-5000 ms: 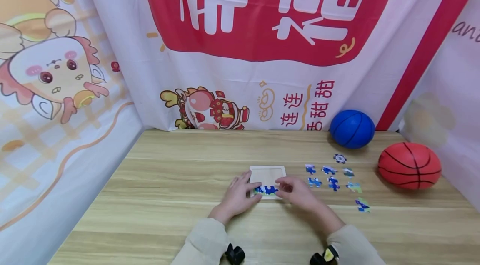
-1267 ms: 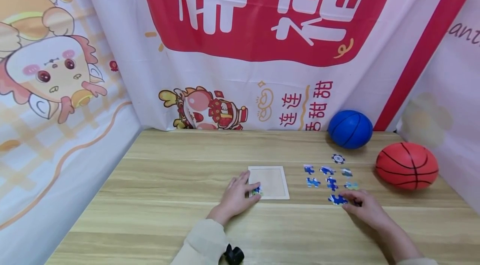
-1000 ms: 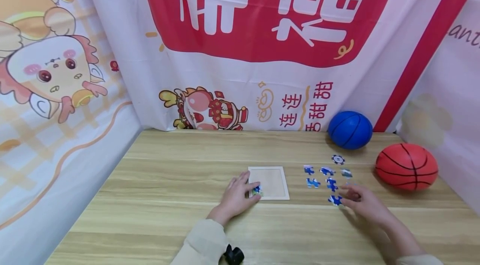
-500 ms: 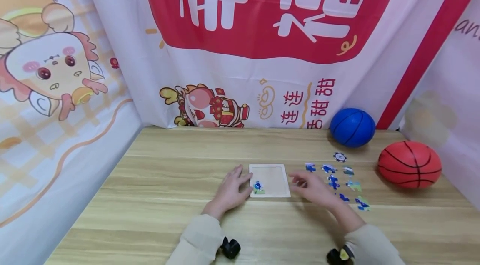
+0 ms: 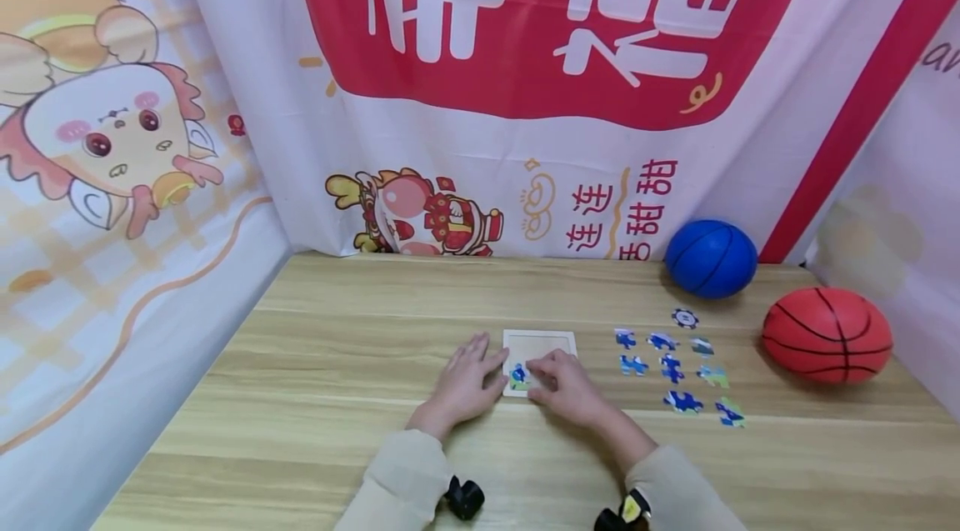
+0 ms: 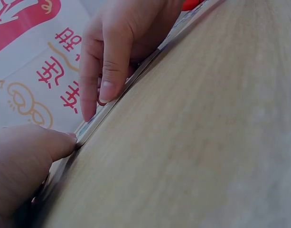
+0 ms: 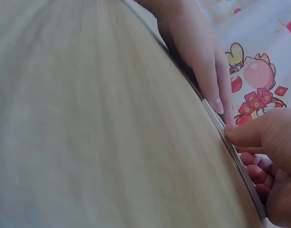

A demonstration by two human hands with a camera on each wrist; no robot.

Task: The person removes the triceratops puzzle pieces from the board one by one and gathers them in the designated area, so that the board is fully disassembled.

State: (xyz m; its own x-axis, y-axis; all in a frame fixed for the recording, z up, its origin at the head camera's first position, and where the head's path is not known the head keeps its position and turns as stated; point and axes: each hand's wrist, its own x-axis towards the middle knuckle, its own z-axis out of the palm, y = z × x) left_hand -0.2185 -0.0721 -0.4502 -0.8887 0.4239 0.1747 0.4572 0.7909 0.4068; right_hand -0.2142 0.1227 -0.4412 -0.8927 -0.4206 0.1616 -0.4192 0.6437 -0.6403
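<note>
A small square puzzle tray (image 5: pixel 538 334) with a pale raised border lies on the wooden table. One blue-and-green puzzle piece (image 5: pixel 518 375) sits in its lower left corner. My left hand (image 5: pixel 462 383) rests at the tray's left edge, thumb and index finger extended to the border. My right hand (image 5: pixel 567 389) reaches over the tray, index finger and thumb at the right side of that piece. In the left wrist view, the index finger (image 6: pixel 89 107) points straight down onto the tray, thumb a little apart. The right hand's other fingers are curled in the right wrist view.
Several loose puzzle pieces (image 5: pixel 672 368) lie in rows right of the tray, with a round chip-like disc (image 5: pixel 685 318) above them. A blue ball (image 5: pixel 711 258) and a red basketball (image 5: pixel 827 335) stand farther right. Printed cloth (image 5: pixel 420 131) hangs behind the table.
A blue piece that was in the tray now lies among the loose pieces at right. My right hand has let it go and come back left over the tray; the left hand stays beside it.
</note>
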